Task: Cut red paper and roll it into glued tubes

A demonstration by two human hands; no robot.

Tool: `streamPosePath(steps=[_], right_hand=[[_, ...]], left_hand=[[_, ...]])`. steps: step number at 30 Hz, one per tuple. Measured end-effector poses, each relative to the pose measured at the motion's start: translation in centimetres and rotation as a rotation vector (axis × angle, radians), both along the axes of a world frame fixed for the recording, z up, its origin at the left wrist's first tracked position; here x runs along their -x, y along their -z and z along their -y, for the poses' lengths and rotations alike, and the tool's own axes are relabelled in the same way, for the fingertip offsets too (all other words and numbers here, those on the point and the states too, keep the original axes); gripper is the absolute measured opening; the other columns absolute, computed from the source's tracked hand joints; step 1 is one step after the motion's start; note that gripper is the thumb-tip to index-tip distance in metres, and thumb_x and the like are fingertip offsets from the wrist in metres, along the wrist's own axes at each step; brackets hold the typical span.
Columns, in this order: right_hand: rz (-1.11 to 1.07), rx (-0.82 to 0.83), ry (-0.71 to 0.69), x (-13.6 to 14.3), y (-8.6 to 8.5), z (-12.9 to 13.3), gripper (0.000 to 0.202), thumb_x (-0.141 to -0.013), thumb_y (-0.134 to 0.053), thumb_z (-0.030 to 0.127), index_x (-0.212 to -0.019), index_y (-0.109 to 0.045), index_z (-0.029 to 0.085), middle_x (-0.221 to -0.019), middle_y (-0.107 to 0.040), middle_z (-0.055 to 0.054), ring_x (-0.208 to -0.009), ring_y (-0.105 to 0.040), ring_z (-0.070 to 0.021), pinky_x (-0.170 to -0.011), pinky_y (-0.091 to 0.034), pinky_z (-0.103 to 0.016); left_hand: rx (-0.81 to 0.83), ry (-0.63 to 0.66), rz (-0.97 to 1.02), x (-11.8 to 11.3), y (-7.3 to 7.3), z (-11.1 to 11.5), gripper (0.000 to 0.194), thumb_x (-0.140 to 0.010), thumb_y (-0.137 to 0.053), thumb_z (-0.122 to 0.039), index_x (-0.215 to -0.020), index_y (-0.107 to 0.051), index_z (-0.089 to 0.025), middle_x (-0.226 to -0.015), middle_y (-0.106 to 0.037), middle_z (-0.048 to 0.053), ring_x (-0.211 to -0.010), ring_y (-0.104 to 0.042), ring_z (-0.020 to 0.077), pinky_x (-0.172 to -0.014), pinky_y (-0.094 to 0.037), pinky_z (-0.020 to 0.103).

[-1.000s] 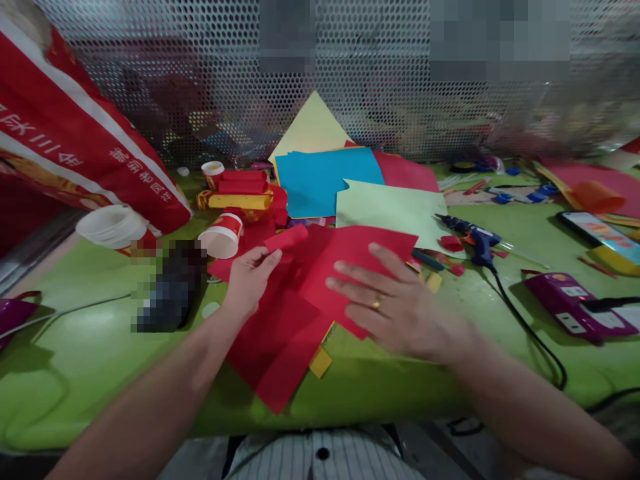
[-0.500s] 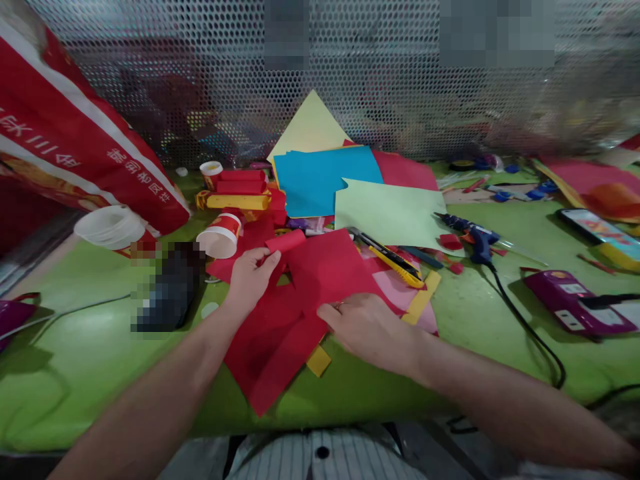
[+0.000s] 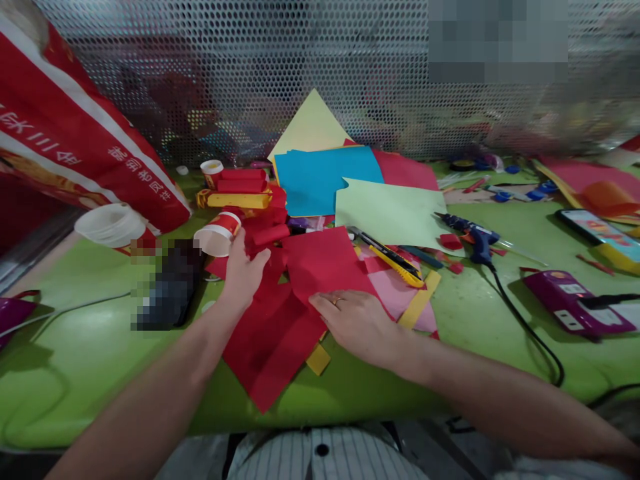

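My left hand (image 3: 244, 268) has its thumb and fingers apart, with the fingertips at the right side of a red and white paper cup (image 3: 218, 235) that lies on its side. A small red paper roll (image 3: 270, 234) lies just right of that hand. Red paper sheets (image 3: 273, 350) overlap in front of me. On the upper red sheet (image 3: 325, 263), my right hand (image 3: 350, 323) rests at the lower edge, its fingers together and pressed on the paper. A ring shows on one finger.
Blue (image 3: 325, 183) and pale green sheets (image 3: 390, 210) lie behind. A yellow cutter (image 3: 393, 260) and a glue gun (image 3: 475, 240) with its cord are on the right. A dark phone-like object (image 3: 173, 287) and a red bag (image 3: 95, 127) stand left.
My left hand has let go of the small red roll and moved left to the tipped cup, its fingers spreading. My right hand has shifted slightly left on the red paper.
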State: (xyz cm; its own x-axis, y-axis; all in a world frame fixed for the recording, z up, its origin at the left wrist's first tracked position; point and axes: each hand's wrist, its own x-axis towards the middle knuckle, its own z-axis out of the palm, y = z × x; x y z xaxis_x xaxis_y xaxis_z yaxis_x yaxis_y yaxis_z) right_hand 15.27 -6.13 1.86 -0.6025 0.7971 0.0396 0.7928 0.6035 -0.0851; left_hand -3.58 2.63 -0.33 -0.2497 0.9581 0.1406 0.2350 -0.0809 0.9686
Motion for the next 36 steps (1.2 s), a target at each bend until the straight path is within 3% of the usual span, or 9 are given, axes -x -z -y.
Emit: streamPosePath(steps=[4,6,9,12,14,17,20,25,36], right_hand=[[0.001,0.065,0.047,0.3,0.0,-0.1,0.029,-0.086,-0.040,0.011,-0.108,-0.058,0.015,-0.082,-0.070,-0.010,-0.075,-0.065,-0.0203,-0.059,-0.041,-0.028],[0.007,0.114,0.071,0.3,-0.2,-0.2,0.026,-0.090,-0.038,0.019,-0.104,-0.060,0.016,-0.076,-0.069,-0.009,-0.072,-0.064,-0.0205,-0.056,-0.038,-0.028],[0.020,0.202,0.144,0.0,-0.8,-0.7,0.027,-0.091,-0.038,0.028,-0.096,-0.062,0.016,-0.080,-0.069,-0.011,-0.074,-0.065,-0.0211,-0.055,-0.035,-0.028],[0.002,0.295,0.186,-0.7,-1.5,-1.4,0.021,-0.087,-0.046,0.027,-0.095,-0.063,0.016,-0.085,-0.070,-0.010,-0.076,-0.065,-0.0207,-0.057,-0.033,-0.027],[-0.032,0.336,0.194,-1.2,-1.8,-1.9,0.020,-0.085,-0.049,0.029,-0.092,-0.063,0.016,-0.087,-0.070,-0.009,-0.079,-0.064,-0.0208,-0.058,-0.033,-0.027],[-0.081,0.394,0.194,-2.1,-2.3,-2.4,0.026,-0.084,-0.051,0.039,-0.093,-0.062,0.018,-0.090,-0.069,-0.008,-0.082,-0.063,-0.0212,-0.059,-0.034,-0.027],[-0.113,0.452,0.201,-3.6,-2.8,-2.9,0.032,-0.079,-0.056,0.044,-0.098,-0.061,0.020,-0.094,-0.069,-0.006,-0.087,-0.062,-0.0220,-0.063,-0.037,-0.027],[-0.113,0.470,0.223,-6.7,-3.3,-3.9,0.033,-0.078,-0.057,0.040,-0.105,-0.059,0.020,-0.099,-0.066,-0.007,-0.085,-0.060,-0.0211,-0.064,-0.039,-0.027],[-0.137,0.557,0.154,-6.8,-3.6,-4.2,0.015,-0.085,-0.047,0.029,-0.082,-0.059,0.019,-0.070,-0.062,-0.001,-0.061,-0.052,-0.0132,-0.055,-0.034,-0.025]], left_hand=[[-0.177,-0.019,-0.312,-0.4,-1.2,1.5,0.051,-0.069,-0.062,-0.023,-0.120,-0.052,-0.022,-0.133,-0.042,0.011,-0.114,-0.048,0.0263,-0.095,-0.040,0.040],[-0.262,0.194,-0.438,-1.1,-2.0,3.0,0.036,-0.075,-0.058,-0.024,-0.110,-0.060,-0.023,-0.122,-0.053,0.009,-0.106,-0.054,0.0245,-0.090,-0.043,0.036],[-0.167,0.596,-0.465,-2.0,-2.7,5.0,0.019,-0.077,-0.057,-0.031,-0.093,-0.068,-0.026,-0.096,-0.067,0.006,-0.086,-0.062,0.0211,-0.075,-0.046,0.029],[-0.018,0.801,-0.397,-2.5,-2.6,5.6,0.037,-0.065,-0.071,-0.038,-0.101,-0.066,-0.029,-0.089,-0.070,0.004,-0.072,-0.062,0.0203,-0.064,-0.044,0.026],[0.051,0.781,-0.358,-2.7,-2.3,5.5,0.042,-0.061,-0.073,-0.039,-0.101,-0.066,-0.029,-0.082,-0.070,0.003,-0.068,-0.060,0.0200,-0.058,-0.041,0.025],[0.082,0.698,-0.413,-3.0,-1.8,5.3,0.011,-0.069,-0.063,-0.036,-0.072,-0.067,-0.026,-0.062,-0.063,0.000,-0.058,-0.054,0.0165,-0.054,-0.036,0.024],[0.137,0.609,-0.412,-3.1,-1.8,5.2,0.022,-0.071,-0.057,-0.034,-0.052,-0.055,-0.022,-0.048,-0.052,-0.002,-0.048,-0.047,0.0128,-0.048,-0.032,0.023],[0.420,0.510,-0.217,-2.7,-2.3,4.4,0.023,-0.071,-0.054,-0.035,-0.054,-0.051,-0.021,-0.037,-0.050,-0.003,-0.034,-0.045,0.0117,-0.039,-0.031,0.022],[0.480,0.684,-0.369,-2.0,-2.6,4.1,0.019,-0.070,-0.058,-0.036,-0.058,-0.055,-0.021,-0.036,-0.046,-0.005,-0.033,-0.044,0.0119,-0.036,-0.029,0.022]])
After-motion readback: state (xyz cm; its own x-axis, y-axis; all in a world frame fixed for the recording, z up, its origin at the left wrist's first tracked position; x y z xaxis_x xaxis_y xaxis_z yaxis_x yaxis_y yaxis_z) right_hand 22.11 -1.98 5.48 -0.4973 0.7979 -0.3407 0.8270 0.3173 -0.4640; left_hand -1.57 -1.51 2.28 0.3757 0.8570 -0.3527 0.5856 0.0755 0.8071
